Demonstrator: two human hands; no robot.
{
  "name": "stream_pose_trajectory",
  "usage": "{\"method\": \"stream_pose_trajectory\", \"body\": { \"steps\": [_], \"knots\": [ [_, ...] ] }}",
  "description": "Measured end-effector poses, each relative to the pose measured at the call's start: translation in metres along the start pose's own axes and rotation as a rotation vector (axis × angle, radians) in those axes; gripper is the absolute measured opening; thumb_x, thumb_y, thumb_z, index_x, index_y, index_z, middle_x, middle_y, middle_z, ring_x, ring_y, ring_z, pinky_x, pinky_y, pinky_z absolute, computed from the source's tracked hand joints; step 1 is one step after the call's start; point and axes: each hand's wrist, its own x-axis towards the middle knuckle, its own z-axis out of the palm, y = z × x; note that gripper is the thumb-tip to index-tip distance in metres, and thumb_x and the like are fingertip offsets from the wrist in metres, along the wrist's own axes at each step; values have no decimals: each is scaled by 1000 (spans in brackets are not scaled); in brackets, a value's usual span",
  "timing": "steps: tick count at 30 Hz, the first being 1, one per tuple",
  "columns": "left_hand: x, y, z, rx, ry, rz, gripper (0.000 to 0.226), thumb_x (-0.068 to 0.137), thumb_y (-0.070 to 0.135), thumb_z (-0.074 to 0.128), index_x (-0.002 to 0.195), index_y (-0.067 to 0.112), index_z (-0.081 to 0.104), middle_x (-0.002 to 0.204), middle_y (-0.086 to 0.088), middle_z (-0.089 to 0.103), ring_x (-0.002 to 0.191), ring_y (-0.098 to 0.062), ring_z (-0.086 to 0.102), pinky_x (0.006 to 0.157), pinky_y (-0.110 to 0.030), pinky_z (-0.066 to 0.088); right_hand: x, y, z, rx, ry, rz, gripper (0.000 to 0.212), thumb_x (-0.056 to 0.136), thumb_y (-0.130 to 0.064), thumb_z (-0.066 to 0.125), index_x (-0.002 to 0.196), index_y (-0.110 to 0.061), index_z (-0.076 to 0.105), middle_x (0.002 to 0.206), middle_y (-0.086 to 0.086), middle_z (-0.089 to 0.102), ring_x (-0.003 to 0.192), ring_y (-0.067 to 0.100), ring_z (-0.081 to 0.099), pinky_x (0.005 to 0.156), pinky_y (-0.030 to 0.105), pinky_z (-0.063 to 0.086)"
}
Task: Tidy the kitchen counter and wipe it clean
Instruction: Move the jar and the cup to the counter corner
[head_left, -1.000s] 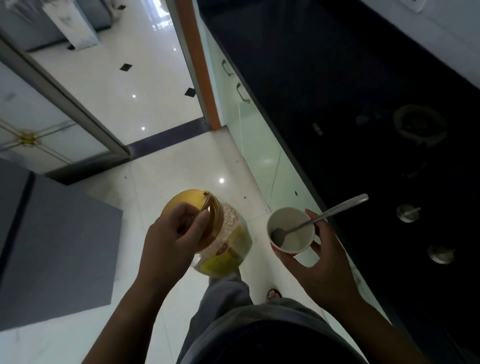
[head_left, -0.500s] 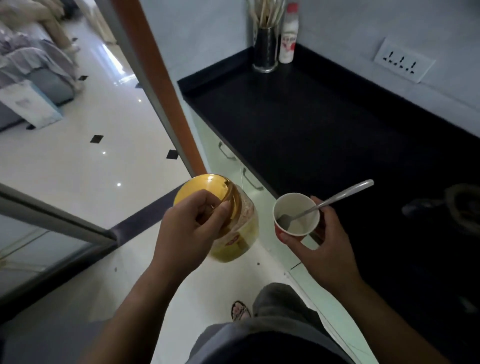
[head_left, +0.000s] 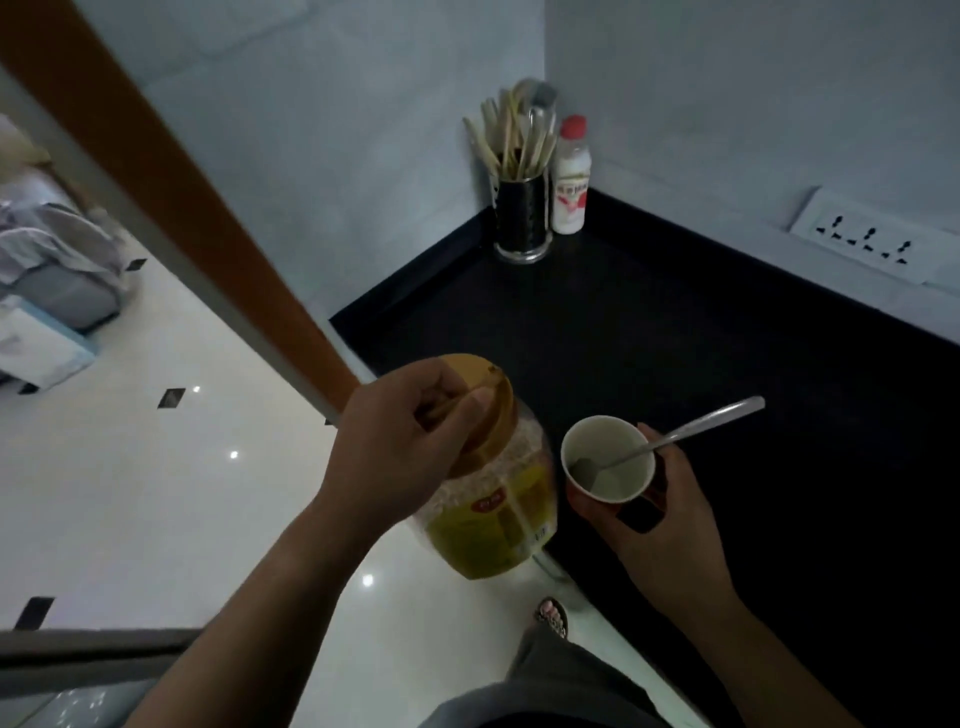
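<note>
My left hand (head_left: 400, 447) grips the gold lid of a clear plastic jar (head_left: 493, 514) with a yellow label and pale flakes inside. The jar hangs tilted in the air, over the front left corner of the black counter (head_left: 701, 332). My right hand (head_left: 660, 514) holds a small paper cup (head_left: 608, 462), white inside and red outside, above the counter's front edge. A metal spoon (head_left: 675, 441) stands in the cup, its handle pointing up and to the right.
In the far counter corner stand a dark utensil holder (head_left: 521, 213) full of sticks and a white bottle with a red cap (head_left: 570, 182). A socket strip (head_left: 867, 241) is on the right wall. An orange door frame (head_left: 171, 208) runs left of the counter. White floor (head_left: 156, 493) lies below.
My view has risen from the floor toward the counter's far corner, bringing the holder and bottle closer. Both hands keep their hold on jar and cup, now over the counter's edge.
</note>
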Motion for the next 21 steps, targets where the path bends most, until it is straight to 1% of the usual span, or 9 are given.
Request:
{"method": "stream_pose_trajectory", "body": {
  "steps": [1, 4, 6, 8, 10, 12, 15, 18, 21],
  "knots": [
    [20, 0, 1, 3, -32, 17, 20, 80, 42, 57, 69, 26, 57, 60, 6, 59, 61, -8, 59, 52, -19, 48, 17, -4, 1, -7, 12, -7, 71, 61, -36, 82, 122, -38, 44, 110, -19, 60, 100, -13, 56, 73, 5, 47],
    [74, 1, 8, -16, -127, 98, 18, 83, 33, 60, 66, 33, 54, 68, 21, 60, 63, -2, 58, 52, -11, 43, 61, -7, 1, -12, 31, -11, 78, 65, -29, 82, 131, -28, 41, 113, -23, 56, 101, -18, 52, 75, 1, 44],
    [108, -2, 14, 9, -176, 143, 18, 85, 28, 61, 69, 35, 55, 70, 16, 62, 67, -4, 59, 56, -10, 42, 83, -10, -1, -27, 56, -11, 78, 65, -27, 82, 131, -30, 41, 113, -26, 54, 103, -18, 51, 76, 2, 45],
    [141, -6, 22, 24, -227, 155, 13, 86, 30, 59, 74, 30, 59, 64, 4, 61, 68, -7, 59, 58, -10, 42, 103, -14, -3, -61, 86, -14, 74, 65, -30, 82, 126, -40, 41, 116, -26, 53, 107, -12, 52, 79, 9, 48],
    [176, -12, 29, 31, -265, 171, 14, 87, 31, 57, 78, 21, 61, 64, 1, 60, 68, -9, 59, 58, -10, 41, 121, -18, -2, -91, 124, -21, 71, 65, -30, 82, 115, -55, 37, 115, -29, 52, 107, -12, 51, 78, 7, 47],
    [210, -14, 35, 41, -315, 210, 17, 88, 32, 57, 79, 18, 62, 67, 1, 62, 68, -8, 59, 58, -9, 40, 140, -21, 0, -116, 183, -20, 71, 66, -29, 81, 109, -59, 34, 114, -30, 51, 106, -12, 51, 76, 4, 46],
    [258, -12, 47, 48, -381, 299, 18, 86, 33, 59, 78, 17, 62, 67, 3, 63, 71, -5, 59, 59, -8, 40, 166, -26, 5, -145, 272, -8, 70, 65, -29, 81, 111, -55, 35, 114, -26, 51, 106, -7, 53, 76, 8, 47],
    [302, -7, 62, 67, -478, 398, 18, 86, 36, 59, 80, 20, 62, 70, 8, 66, 70, 0, 60, 58, -8, 40, 185, -29, 10, -195, 383, 12, 72, 64, -29, 82, 120, -40, 38, 115, -24, 48, 108, -2, 52, 80, 14, 46],
    [341, -6, 80, 77, -561, 511, 16, 86, 37, 58, 80, 23, 61, 71, 11, 66, 71, 1, 61, 59, -10, 40, 198, -30, 15, -231, 495, 45, 75, 63, -28, 83, 125, -33, 40, 118, -21, 47, 109, 0, 52, 81, 15, 46]
  ]
}}
